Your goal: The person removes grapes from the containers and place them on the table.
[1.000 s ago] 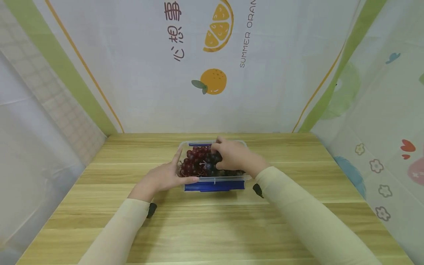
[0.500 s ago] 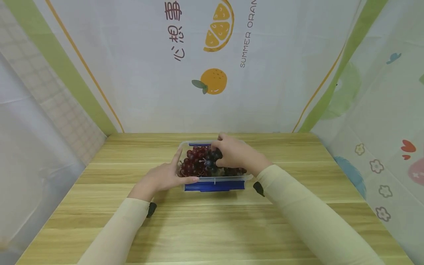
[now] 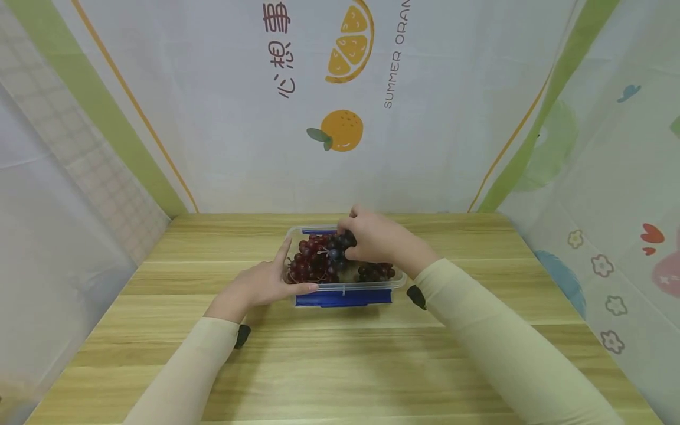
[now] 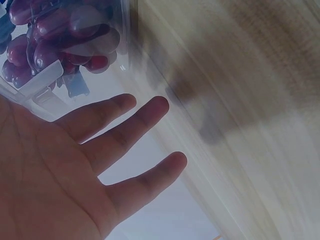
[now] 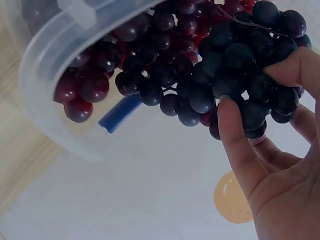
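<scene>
A clear plastic food container with blue latch flaps holds several bunches of grapes. My right hand grips a bunch of dark blue-black grapes between thumb and fingers, over the container's middle. Red grapes fill the left part, and a smaller cluster of dark red grapes lies at the front right. My left hand rests at the front left corner, thumb straight along the front rim and a finger up the left side. Three of its fingers stretch out straight beside the container in the left wrist view.
The container stands toward the back of a wood-grain table. A printed white cloth hangs behind it, with more cloth at both sides. Each wrist wears a dark device.
My right hand has lifted slightly up and back with the dark grapes. The dark red cluster at the front right has come into fuller view. My left hand stays in place.
</scene>
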Motion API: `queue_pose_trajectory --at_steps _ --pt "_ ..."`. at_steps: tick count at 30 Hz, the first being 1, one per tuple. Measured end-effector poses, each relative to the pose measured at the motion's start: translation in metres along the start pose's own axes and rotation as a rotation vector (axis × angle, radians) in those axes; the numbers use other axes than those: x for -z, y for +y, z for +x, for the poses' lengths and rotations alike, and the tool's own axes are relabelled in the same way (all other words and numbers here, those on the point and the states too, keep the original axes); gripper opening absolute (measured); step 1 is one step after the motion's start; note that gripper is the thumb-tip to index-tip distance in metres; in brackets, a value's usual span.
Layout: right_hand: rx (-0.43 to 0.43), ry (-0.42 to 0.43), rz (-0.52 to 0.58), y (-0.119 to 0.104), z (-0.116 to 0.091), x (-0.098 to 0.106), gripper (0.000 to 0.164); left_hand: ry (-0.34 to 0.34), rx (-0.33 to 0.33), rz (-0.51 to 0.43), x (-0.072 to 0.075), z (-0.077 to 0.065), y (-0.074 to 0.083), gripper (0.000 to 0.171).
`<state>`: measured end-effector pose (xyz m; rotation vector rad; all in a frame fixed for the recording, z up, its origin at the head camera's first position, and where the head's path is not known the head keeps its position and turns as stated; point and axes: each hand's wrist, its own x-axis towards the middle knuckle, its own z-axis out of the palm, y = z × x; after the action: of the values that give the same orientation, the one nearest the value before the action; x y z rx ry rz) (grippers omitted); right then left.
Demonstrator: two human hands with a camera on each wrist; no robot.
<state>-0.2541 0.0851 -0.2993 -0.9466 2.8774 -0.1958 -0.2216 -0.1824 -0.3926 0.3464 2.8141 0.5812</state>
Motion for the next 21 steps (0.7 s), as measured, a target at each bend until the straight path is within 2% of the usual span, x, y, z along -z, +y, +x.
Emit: queue_pose_trajectory --at_steps 11,21 --pt "0.034 0.066 -0.003 -0.004 -0.005 0.017 0.044 -0.014 0.012 -0.010 0.001 -0.001 0.000 0.135" --pt "0.019 0.106 0.009 -0.006 -0.013 0.028 0.041 -0.007 0.013 0.005 0.000 0.000 -0.002 0.136"
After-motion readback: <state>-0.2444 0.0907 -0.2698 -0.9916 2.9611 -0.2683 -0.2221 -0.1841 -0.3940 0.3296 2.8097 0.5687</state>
